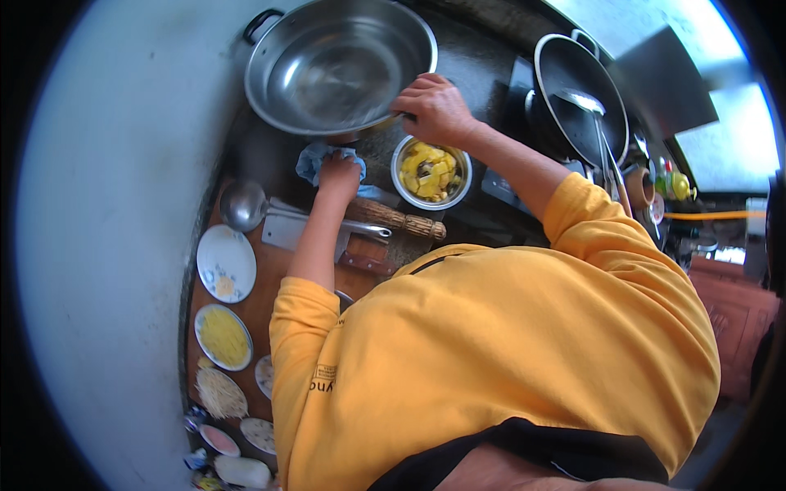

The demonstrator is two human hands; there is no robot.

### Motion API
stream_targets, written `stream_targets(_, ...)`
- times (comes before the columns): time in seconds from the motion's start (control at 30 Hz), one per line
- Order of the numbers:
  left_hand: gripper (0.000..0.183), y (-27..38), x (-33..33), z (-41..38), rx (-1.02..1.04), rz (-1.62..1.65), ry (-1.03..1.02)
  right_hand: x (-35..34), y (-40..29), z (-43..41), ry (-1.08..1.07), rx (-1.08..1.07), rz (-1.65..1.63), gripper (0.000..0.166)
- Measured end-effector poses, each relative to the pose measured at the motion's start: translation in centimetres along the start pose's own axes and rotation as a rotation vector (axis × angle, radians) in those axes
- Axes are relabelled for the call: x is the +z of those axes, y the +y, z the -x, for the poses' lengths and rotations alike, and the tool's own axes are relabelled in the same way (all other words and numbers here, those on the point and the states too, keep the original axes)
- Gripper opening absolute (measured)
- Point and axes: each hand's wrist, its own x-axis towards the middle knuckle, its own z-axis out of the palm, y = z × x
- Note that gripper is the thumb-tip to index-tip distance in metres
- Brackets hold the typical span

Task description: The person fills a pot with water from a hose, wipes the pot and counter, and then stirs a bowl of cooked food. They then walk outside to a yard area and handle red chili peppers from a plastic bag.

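Observation:
With bent fingers, my right hand point(433, 110) grips the handle at the near right side of a large steel pan point(338, 73), whose bottom shows bare metal. My left hand point(339, 177) presses on a crumpled light-blue cloth point(313, 162) just below the pan's near rim. A steel bowl point(397, 187) with yellow pieces stands below my right hand. Close by my left forearm lie a ridged wooden rolling pin point(396, 218), a steel ladle point(243, 205) and a cleaver point(281, 229) with a wooden handle.
A dark wok point(552, 92) holding a slotted metal turner point(580, 100) stands at the right. Down the wooden table's left side are a patterned plate point(226, 251), a plate of yellow shreds point(224, 337), pale shreds point(220, 393) and several smaller dishes. A wall borders the left.

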Motion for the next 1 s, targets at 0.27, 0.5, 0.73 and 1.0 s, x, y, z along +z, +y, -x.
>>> stream_targets(0.27,0.019,3.1,-2.2,0.8,-0.040,0.053,-0.083,-1.7,1.9,2.6,0.282,0.399,-0.715,0.017)
stream_targets(0.5,0.023,2.3,-1.4,1.7,-0.351,0.039,0.013,0.9,2.6,7.3,0.302,0.821,-0.417,0.026)
stream_targets(0.73,0.023,-0.5,-2.1,3.0,-0.430,0.221,0.156,8.9,5.0,12.7,-0.557,1.006,-0.257,0.039)
stream_targets(1.0,0.019,-3.8,-11.5,8.8,-0.695,0.805,0.587,8.5,6.7,13.3,-0.690,1.241,-0.796,0.034)
